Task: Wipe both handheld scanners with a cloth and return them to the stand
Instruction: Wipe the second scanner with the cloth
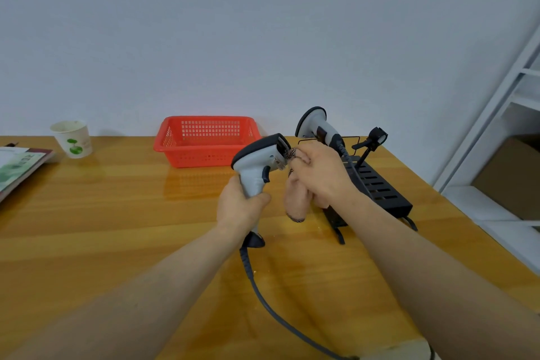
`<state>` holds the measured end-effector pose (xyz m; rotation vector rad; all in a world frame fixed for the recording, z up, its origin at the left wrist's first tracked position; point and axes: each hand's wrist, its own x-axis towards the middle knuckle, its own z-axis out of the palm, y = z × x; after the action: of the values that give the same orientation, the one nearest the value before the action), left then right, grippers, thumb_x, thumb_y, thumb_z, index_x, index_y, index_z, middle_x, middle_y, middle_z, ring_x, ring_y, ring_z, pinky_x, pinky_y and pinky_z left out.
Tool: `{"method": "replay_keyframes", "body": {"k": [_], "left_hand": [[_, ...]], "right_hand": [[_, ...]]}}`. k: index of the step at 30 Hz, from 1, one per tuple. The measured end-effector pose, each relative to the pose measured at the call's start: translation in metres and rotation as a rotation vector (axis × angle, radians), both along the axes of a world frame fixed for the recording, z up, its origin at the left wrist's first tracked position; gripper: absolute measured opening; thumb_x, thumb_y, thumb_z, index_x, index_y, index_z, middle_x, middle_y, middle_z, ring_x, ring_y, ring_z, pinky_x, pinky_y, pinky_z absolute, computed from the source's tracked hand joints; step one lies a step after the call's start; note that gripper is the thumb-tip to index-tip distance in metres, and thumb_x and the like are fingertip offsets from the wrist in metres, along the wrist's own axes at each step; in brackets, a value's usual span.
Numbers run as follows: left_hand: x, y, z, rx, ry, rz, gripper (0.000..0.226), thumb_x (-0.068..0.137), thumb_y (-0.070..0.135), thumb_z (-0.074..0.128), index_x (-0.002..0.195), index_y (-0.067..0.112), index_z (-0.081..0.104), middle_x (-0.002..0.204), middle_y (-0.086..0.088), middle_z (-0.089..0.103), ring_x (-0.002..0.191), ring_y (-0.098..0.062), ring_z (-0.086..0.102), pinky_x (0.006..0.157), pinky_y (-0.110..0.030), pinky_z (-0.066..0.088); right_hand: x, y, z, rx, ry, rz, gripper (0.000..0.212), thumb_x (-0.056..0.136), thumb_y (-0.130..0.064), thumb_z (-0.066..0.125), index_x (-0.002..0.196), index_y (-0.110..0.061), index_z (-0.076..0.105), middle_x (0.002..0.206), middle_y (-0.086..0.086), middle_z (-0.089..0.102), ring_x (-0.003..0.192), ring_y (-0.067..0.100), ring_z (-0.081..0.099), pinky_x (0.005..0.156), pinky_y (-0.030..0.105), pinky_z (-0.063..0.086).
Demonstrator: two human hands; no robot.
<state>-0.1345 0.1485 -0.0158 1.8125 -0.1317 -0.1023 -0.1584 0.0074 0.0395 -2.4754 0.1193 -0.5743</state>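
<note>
Left hand [242, 207]: grip clamped round first scanner [263, 161] handle. Right hand [318, 172]: grip bunched on cloth [296, 199], against scanner nose. Likely mid-wipe. Second scanner [318, 128] rests on stand [377, 184]; whether wiped, unclear.

Office-like room: wooden desk [102, 213], paper cup [73, 139], booklets [20, 166], white shelving [479, 204].

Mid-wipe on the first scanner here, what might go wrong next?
The cable of the held scanner trails to the near edge of the table; turning it in the left hand may snag it. The right hand with the cloth works in front of the second scanner on the stand, so a wide stroke might knock it.
</note>
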Motion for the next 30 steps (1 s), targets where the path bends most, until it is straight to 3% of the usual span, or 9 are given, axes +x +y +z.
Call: {"method": "replay_keyframes", "body": {"k": [3, 6, 10, 14, 18, 22, 24, 27, 30], "left_hand": [[0.000, 0.001, -0.003, 0.059, -0.020, 0.011, 0.024, 0.077, 0.011, 0.064, 0.078, 0.017, 0.041, 0.074, -0.003, 0.046, 0.064, -0.022, 0.046, 0.060, -0.036, 0.043], [0.000, 0.004, -0.004, 0.162, -0.071, 0.014, 0.023, 0.079, 0.013, 0.064, 0.082, 0.014, 0.041, 0.071, 0.000, 0.043, 0.058, -0.017, 0.041, 0.053, -0.029, 0.036], [-0.002, 0.008, -0.008, 0.222, -0.101, 0.028, 0.024, 0.080, 0.012, 0.064, 0.088, 0.011, 0.041, 0.071, 0.002, 0.042, 0.056, -0.013, 0.039, 0.049, -0.024, 0.029], [-0.001, 0.005, -0.007, 0.222, -0.066, 0.029, 0.025, 0.081, 0.012, 0.065, 0.090, 0.011, 0.041, 0.072, 0.001, 0.042, 0.057, -0.013, 0.040, 0.049, -0.025, 0.029], [0.011, 0.013, -0.007, 0.137, 0.070, 0.080, 0.027, 0.083, 0.015, 0.064, 0.082, 0.013, 0.037, 0.074, -0.001, 0.036, 0.059, -0.015, 0.036, 0.051, -0.027, 0.030], [0.020, 0.020, -0.013, 0.018, 0.128, 0.138, 0.028, 0.080, 0.014, 0.064, 0.075, 0.016, 0.037, 0.075, -0.004, 0.039, 0.067, -0.021, 0.043, 0.060, -0.034, 0.038], [0.021, 0.020, -0.014, -0.007, 0.149, 0.132, 0.025, 0.080, 0.015, 0.065, 0.080, 0.013, 0.040, 0.079, -0.007, 0.042, 0.073, -0.025, 0.045, 0.063, -0.037, 0.039], [0.022, 0.021, -0.017, -0.022, 0.179, 0.123, 0.025, 0.078, 0.015, 0.066, 0.089, 0.010, 0.044, 0.085, -0.011, 0.044, 0.074, -0.026, 0.046, 0.064, -0.038, 0.041], [0.025, 0.022, -0.021, -0.074, 0.216, 0.128, 0.025, 0.077, 0.012, 0.066, 0.091, 0.010, 0.046, 0.085, -0.012, 0.046, 0.073, -0.027, 0.047, 0.064, -0.039, 0.043]], "right_hand": [[-0.002, 0.002, 0.003, 0.313, 0.040, 0.007, 0.030, 0.085, -0.005, 0.049, 0.058, -0.012, 0.035, 0.057, 0.003, 0.036, 0.059, 0.015, 0.037, 0.059, 0.029, 0.034], [-0.003, 0.005, 0.000, 0.456, 0.065, 0.011, 0.022, 0.084, -0.008, 0.051, 0.063, -0.011, 0.043, 0.062, 0.008, 0.036, 0.063, 0.017, 0.036, 0.061, 0.030, 0.032], [-0.004, 0.012, 0.002, 0.673, 0.107, 0.056, 0.028, 0.082, -0.008, 0.056, 0.060, -0.016, 0.041, 0.060, 0.005, 0.035, 0.064, 0.017, 0.037, 0.062, 0.029, 0.033], [-0.006, 0.008, 0.010, 0.862, 0.200, 0.086, 0.006, 0.081, -0.010, 0.062, 0.076, -0.008, 0.061, 0.070, 0.010, 0.055, 0.071, 0.022, 0.053, 0.067, 0.033, 0.045], [-0.009, -0.010, 0.007, 1.167, 0.238, 0.127, 0.023, 0.085, -0.009, 0.057, 0.104, 0.002, 0.062, 0.083, 0.011, 0.066, 0.075, 0.021, 0.064, 0.070, 0.033, 0.053], [-0.014, -0.024, -0.012, 1.248, 0.402, 0.038, 0.019, 0.086, -0.005, 0.049, 0.099, -0.002, 0.063, 0.084, 0.012, 0.065, 0.075, 0.023, 0.062, 0.068, 0.034, 0.052], [-0.015, -0.030, -0.030, 1.136, 0.477, -0.012, 0.020, 0.089, -0.001, 0.050, 0.104, -0.002, 0.063, 0.093, 0.014, 0.065, 0.081, 0.024, 0.063, 0.070, 0.035, 0.053], [-0.014, -0.036, -0.055, 0.393, 0.554, -0.136, 0.037, 0.088, -0.003, 0.057, 0.124, -0.008, 0.054, 0.121, 0.011, 0.057, 0.107, 0.024, 0.056, 0.088, 0.036, 0.049], [-0.010, -0.030, -0.058, -0.247, 0.437, -0.181, 0.047, 0.086, -0.009, 0.062, 0.131, -0.017, 0.049, 0.133, 0.004, 0.048, 0.123, 0.023, 0.043, 0.099, 0.036, 0.041]]}}
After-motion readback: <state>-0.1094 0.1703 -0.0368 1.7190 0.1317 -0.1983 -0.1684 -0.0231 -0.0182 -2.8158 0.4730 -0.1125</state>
